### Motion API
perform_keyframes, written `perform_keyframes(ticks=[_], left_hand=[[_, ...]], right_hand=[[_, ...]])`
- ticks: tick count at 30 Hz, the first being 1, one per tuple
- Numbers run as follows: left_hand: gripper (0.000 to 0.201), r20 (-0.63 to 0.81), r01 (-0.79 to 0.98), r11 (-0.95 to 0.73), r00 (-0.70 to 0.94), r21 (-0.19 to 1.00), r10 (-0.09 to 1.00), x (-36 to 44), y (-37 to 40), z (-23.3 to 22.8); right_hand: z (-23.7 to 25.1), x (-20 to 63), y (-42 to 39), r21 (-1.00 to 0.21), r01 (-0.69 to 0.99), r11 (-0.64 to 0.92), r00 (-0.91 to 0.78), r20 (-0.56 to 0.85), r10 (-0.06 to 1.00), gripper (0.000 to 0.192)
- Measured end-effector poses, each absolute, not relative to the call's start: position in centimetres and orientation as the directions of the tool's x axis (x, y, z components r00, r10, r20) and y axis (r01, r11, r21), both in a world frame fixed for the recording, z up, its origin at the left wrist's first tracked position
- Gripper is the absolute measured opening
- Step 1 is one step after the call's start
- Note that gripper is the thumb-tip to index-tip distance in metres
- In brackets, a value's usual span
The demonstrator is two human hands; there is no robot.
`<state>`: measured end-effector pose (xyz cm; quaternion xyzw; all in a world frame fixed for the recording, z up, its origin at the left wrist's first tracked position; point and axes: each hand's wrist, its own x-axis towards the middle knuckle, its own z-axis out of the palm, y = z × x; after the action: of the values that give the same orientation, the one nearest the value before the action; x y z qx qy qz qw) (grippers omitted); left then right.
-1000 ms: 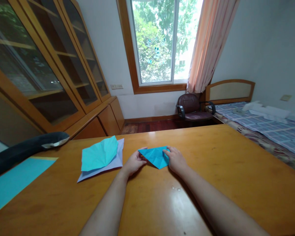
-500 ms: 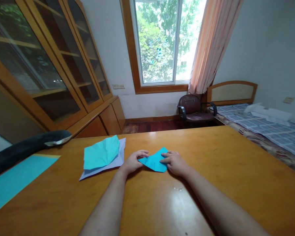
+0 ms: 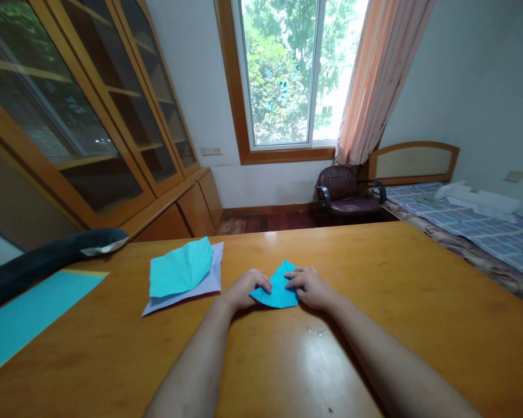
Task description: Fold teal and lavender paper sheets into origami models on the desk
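Fingers (image 3: 265, 284) of both hands now press together on the folded blue paper (image 3: 279, 290), narrower than 1 s ago at frame centre: fold advancing.

Blue folded paper (image 3: 278, 288), checked blue-and-white bedspread (image 3: 479, 229).

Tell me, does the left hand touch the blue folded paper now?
Touching. The head view shows the left hand fingertips pressing on the blue folded paper.

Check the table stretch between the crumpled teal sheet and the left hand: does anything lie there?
In the head view, only bare table separates the crumpled teal sheet, lying on a pale lavender sheet, from the left hand.
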<state>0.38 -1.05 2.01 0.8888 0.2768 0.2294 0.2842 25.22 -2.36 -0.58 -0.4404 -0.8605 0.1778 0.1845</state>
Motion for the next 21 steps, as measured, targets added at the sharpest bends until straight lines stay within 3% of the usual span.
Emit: perform_keyframes(ticks=[8,13,16,21], left_hand=[[0.016,0.158,0.502,-0.475,0.549,0.723,0.821,0.5,-1.0,1.0],[0.013,0.170,0.485,-0.519,0.594,0.704,0.786,1.2,-1.2,1.2],[0.012,0.160,0.513,-0.497,0.566,0.700,0.809,1.6,-1.3,1.1],[0.037,0.119,0.491,-0.377,0.479,0.785,0.870,2.2,-1.5,0.6]], right_hand=[[-0.2,25.1,-2.4,-0.501,0.671,0.547,-0.541,0.173,0.823,0.041],[0.0,25.2,-2.6,-0.502,0.674,0.541,-0.556,0.136,0.820,0.027],[0.1,25.2,-2.9,-0.470,0.684,0.557,-0.592,0.088,0.801,0.028],[0.4,25.1,-3.2,-0.456,0.677,0.578,-0.606,0.102,0.789,0.036]])
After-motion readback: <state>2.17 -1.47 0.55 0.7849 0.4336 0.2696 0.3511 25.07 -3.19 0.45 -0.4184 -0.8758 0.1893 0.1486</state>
